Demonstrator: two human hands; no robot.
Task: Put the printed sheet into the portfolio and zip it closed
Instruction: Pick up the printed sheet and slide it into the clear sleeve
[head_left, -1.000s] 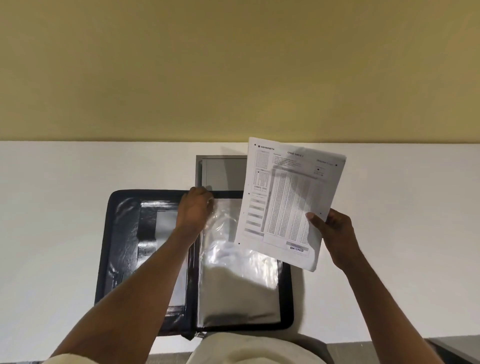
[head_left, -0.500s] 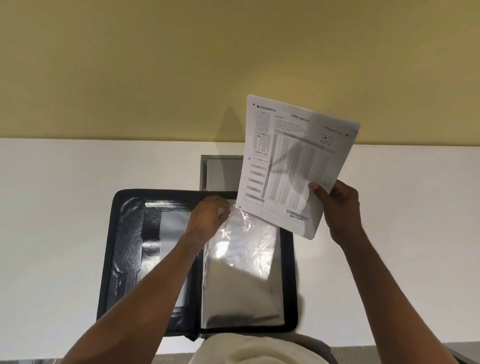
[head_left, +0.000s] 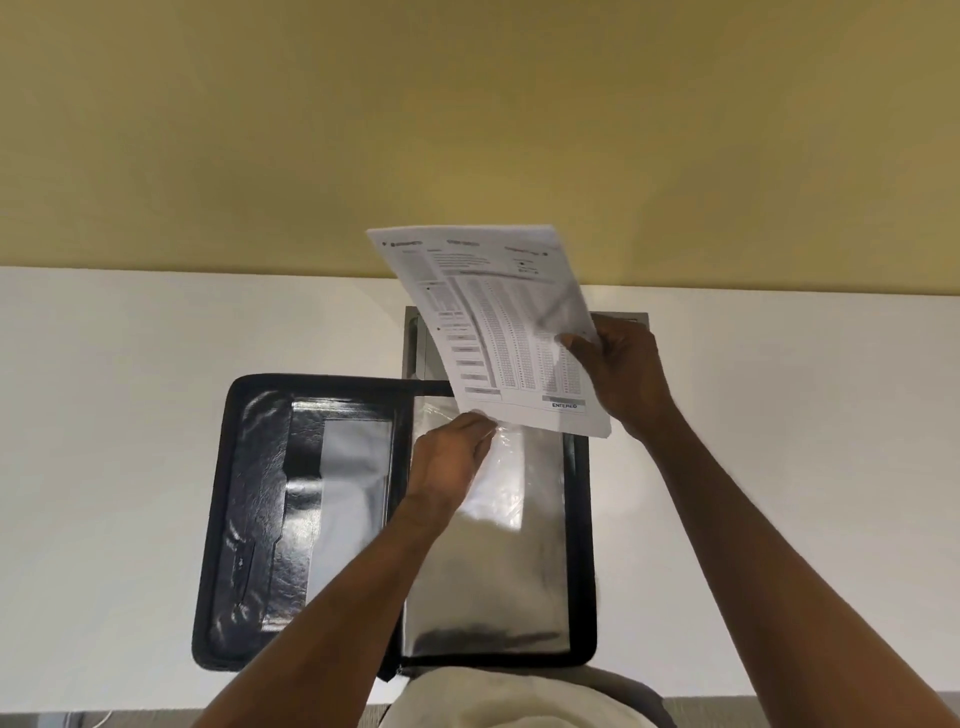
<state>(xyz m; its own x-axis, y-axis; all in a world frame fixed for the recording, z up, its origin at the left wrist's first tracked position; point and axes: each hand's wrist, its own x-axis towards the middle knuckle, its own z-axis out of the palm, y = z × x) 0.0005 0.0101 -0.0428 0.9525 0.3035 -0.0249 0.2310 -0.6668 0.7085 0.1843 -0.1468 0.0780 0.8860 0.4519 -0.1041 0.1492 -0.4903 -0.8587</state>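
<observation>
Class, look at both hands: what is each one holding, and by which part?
The right hand pinches the printed sheet by its right edge. The left hand lifts the clear plastic sleeve at its top opening, inside the open portfolio.

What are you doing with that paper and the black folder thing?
A person is putting a printed sheet into a black zip portfolio that lies open on the white table. The right hand holds the sheet up by its edge, above the portfolio. The left hand pinches the top of a clear plastic sleeve inside. The sheet is not in yet.
</observation>
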